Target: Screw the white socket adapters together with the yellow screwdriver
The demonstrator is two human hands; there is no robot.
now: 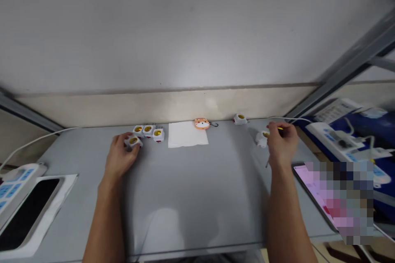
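My left hand (121,154) has its thumb and fingers around a small white plug-in lamp socket (133,141) with a gold-coloured inside, resting on the grey table. Just behind it stand similar sockets (148,130) in a group, some with metal pins and a red switch showing. On the right, my right hand (283,141) is closed in a pinch. A bit of yellow shows at its fingers, but what it holds is mostly hidden. Right beside those fingers is another white lamp socket (261,139), partly covered by the hand. A further lamp socket (240,119) lies near the wall.
A white paper sheet (187,139) and an orange animal-face case (202,123) lie at the back middle. A dark phone (29,209) and power strip (21,183) are at left. Another phone (314,197) lies at right, near a second power strip (330,141).
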